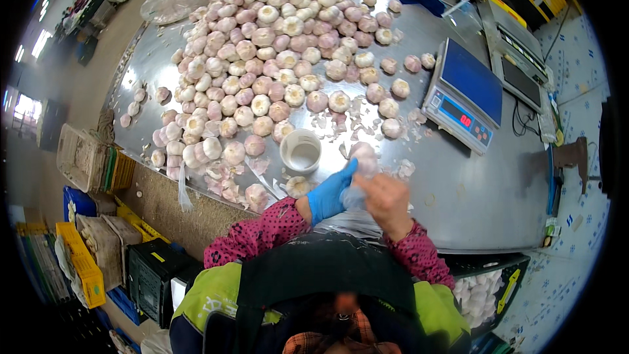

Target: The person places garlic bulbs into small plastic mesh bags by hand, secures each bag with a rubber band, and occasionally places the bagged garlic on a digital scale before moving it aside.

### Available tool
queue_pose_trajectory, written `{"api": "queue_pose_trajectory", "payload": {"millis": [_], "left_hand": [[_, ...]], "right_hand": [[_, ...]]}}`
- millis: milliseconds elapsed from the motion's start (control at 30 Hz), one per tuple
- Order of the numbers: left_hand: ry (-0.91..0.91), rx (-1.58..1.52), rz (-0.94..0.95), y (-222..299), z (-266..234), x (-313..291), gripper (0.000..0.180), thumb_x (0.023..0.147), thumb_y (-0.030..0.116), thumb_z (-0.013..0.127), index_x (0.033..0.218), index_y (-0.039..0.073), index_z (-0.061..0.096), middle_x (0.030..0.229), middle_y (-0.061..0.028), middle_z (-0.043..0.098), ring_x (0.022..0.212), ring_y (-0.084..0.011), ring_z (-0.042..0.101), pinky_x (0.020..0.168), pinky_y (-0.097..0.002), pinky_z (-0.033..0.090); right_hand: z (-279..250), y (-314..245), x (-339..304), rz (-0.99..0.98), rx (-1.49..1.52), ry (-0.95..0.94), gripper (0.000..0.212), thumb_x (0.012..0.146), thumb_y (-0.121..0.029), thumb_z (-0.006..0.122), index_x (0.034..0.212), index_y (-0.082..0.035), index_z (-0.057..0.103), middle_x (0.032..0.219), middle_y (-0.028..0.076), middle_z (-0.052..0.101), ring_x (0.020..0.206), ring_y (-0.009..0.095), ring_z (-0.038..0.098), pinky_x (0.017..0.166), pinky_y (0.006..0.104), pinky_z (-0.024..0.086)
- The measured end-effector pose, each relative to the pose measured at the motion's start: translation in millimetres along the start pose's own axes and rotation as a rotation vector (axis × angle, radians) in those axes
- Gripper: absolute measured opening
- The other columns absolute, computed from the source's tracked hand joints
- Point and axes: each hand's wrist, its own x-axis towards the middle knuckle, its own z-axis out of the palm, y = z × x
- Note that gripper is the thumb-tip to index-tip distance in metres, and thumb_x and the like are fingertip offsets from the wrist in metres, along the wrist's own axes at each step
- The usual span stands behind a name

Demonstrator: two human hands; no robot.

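My left hand (327, 196), in a blue glove, is closed around a pale pink garlic bulb (364, 157) whose outline is smeared by motion. My bare right hand (388, 202) meets it from the other side, fingers bent and pressed together. A whitish, see-through wrap (354, 198) hangs between the two hands, too blurred to name. Just left of them stands a white plastic cup (301, 151), open at the top. Beside the cup a single garlic bulb (298, 187) lies near the table edge. Long strips of clear plastic (347, 224) lie below my wrists.
A large heap of garlic bulbs (262, 59) covers the table's far left. Papery skins (354, 118) litter the steel table (472, 203). To the right sits a blue-topped scale (468, 85). A black crate of white bulbs (481, 295) stands below, right; crates (82, 262) line the left.
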Motion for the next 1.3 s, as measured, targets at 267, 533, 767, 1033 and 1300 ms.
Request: {"api": "queue_pose_trajectory", "payload": {"millis": [267,533,767,1033,1300], "left_hand": [[0.684,-0.029,0.001,-35,27,1,0.052,0.100,0.038,0.055,0.136,0.002,0.046,0.100,-0.0051,0.060,0.079,-0.0113,0.060,0.063,-0.0251,0.054],[0.819,0.362,-0.101,-36,33,-5,0.058,0.099,0.054,0.049,0.127,0.004,0.057,0.072,0.0074,0.046,0.052,-0.0034,0.032,0.045,-0.0168,0.028],[0.693,0.333,-0.020,-41,3,7,0.052,0.100,0.047,0.050,0.124,0.002,0.055,0.082,0.0037,0.051,0.065,-0.0043,0.045,0.056,-0.0168,0.039],[0.728,0.087,0.075,-26,-10,28,0.050,0.099,0.046,0.053,0.118,0.000,0.057,0.083,0.0027,0.052,0.057,-0.0062,0.041,0.050,-0.0188,0.032],[0.981,0.325,0.161,-25,0,46,0.052,0.092,0.057,0.059,0.087,0.005,0.062,0.056,0.0067,0.037,0.043,-0.0053,0.029,0.039,-0.0222,0.019]], "right_hand": [[-2,-7,-90,0.317,0.269,-0.224,0.037,0.075,0.000,0.067,0.110,-0.009,0.069,0.074,0.009,0.055,0.066,0.027,0.058,0.060,0.0354,0.048],[17,19,-93,1.024,1.115,-0.005,0.037,0.095,-0.017,0.061,0.129,-0.005,0.055,0.109,0.007,0.061,0.098,0.016,0.059,0.085,0.0318,0.051],[31,-2,-66,1.293,1.393,-0.463,0.049,0.099,-0.031,0.060,0.137,-0.007,0.041,0.100,0.005,0.058,0.077,0.010,0.056,0.054,0.0248,0.051],[32,9,-103,1.259,1.190,-0.356,0.032,0.102,-0.035,0.052,0.090,-0.006,0.058,0.062,-0.006,0.042,0.049,0.004,0.034,0.045,0.0220,0.027],[52,7,-111,1.028,0.811,-0.193,0.039,0.101,-0.035,0.051,0.080,-0.003,0.058,0.060,0.001,0.051,0.055,0.010,0.046,0.051,0.0287,0.035]]}}
